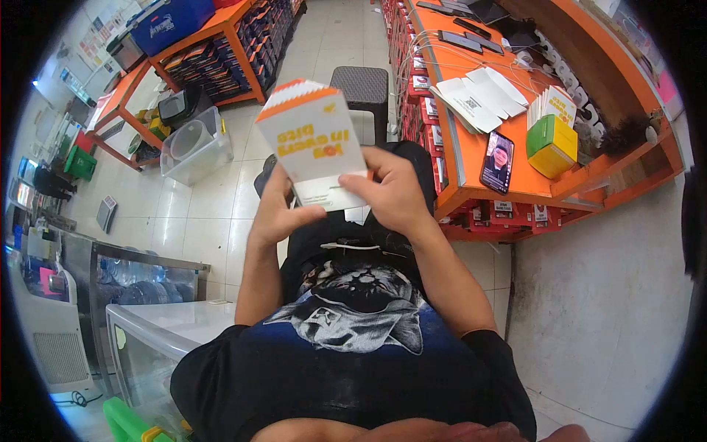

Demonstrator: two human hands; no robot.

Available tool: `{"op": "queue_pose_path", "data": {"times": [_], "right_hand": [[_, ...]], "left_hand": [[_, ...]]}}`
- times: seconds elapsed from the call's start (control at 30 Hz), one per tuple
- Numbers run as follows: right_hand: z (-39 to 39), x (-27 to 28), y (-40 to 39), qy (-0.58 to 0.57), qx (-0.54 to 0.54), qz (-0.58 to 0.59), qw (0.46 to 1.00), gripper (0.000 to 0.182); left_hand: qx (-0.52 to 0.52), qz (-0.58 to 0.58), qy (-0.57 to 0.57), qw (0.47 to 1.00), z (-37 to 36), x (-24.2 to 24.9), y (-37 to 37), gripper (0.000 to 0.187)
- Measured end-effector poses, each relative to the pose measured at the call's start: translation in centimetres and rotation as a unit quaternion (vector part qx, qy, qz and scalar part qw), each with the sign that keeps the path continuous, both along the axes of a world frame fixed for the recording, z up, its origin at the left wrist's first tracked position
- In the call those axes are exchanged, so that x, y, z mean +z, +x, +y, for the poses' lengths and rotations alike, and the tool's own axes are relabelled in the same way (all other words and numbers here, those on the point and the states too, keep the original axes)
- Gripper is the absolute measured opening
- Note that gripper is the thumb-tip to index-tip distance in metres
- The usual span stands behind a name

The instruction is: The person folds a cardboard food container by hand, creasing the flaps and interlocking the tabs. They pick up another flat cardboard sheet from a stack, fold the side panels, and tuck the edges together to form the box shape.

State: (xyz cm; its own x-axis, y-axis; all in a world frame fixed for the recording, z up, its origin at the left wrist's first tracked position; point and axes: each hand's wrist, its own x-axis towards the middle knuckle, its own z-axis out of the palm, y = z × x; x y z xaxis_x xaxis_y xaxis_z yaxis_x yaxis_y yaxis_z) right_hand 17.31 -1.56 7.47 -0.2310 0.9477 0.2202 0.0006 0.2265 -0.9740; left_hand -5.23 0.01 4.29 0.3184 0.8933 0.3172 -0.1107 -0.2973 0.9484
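Observation:
In front of my lap I hold up a white and orange cardboard carton [313, 136] with yellow lettering, which appears upside down from here. Its top shows several layered orange-and-white edges, so it may be a stack of flat cartons. My left hand [282, 210] grips the lower left side, thumb across the front. On the lower right my right hand [390, 190] has its thumb pressed on the front, with the other fingers behind, partly hidden.
On the orange table [458, 158] to the right lie flat white cartons [482, 99], a lit phone [498, 162] and a green-and-yellow box [551, 146]. A dark stool [359, 87] stands ahead. A clear plastic bin [197, 151] sits on the floor at left.

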Motion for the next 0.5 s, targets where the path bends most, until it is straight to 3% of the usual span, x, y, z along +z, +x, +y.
{"op": "queue_pose_path", "data": {"times": [0.03,0.07,0.1,0.17,0.23,0.3,0.33,0.37,0.43,0.47,0.5], "right_hand": [[0.0,0.2,-0.4,-0.001,0.001,0.0,1.0,0.04],[0.1,0.4,-0.9,-0.006,-0.03,0.119,0.992,0.042],[0.2,0.7,-1.2,-0.011,-0.06,0.236,0.97,0.044],[0.3,0.7,-1.4,0.003,-0.053,0.241,0.969,0.046],[0.6,-0.3,-1.6,0.074,-0.104,0.191,0.973,0.04],[0.3,-0.8,0.0,0.035,-0.066,0.148,0.986,0.043],[0.1,-1.0,0.5,-0.004,-0.027,0.106,0.994,0.05],[0.1,-1.2,0.3,-0.006,-0.027,0.105,0.994,0.05],[0.1,-1.3,-0.3,0.063,0.002,0.128,0.99,0.062],[0.1,-1.2,-0.3,0.05,0.003,0.125,0.991,0.057],[0.3,-1.4,-0.2,0.049,0.003,0.124,0.991,0.057]], "left_hand": [[-0.033,-0.013,0.063,0.997,-0.3,0.8,0.6,0.082],[-0.063,0.053,0.055,0.995,0.1,0.5,0.0,0.103],[-0.063,0.053,0.055,0.995,0.0,0.3,0.2,0.103],[-0.04,-0.055,-0.015,0.998,-0.3,-0.3,0.9,0.102],[-0.033,-0.067,0.009,0.997,0.2,-2.4,0.6,0.102],[-0.008,-0.202,-0.026,0.979,0.1,-3.3,0.9,0.1],[-0.033,-0.244,-0.013,0.969,0.1,-2.7,1.4,0.081],[-0.032,-0.244,-0.014,0.969,0.5,-3.1,1.3,0.081],[-0.004,-0.206,0.019,0.978,0.9,-2.7,1.6,0.056],[-0.028,-0.275,-0.004,0.961,0.4,-2.6,2.4,0.044],[-0.015,-0.319,-0.092,0.943,0.3,-2.2,2.6,0.052]]}}
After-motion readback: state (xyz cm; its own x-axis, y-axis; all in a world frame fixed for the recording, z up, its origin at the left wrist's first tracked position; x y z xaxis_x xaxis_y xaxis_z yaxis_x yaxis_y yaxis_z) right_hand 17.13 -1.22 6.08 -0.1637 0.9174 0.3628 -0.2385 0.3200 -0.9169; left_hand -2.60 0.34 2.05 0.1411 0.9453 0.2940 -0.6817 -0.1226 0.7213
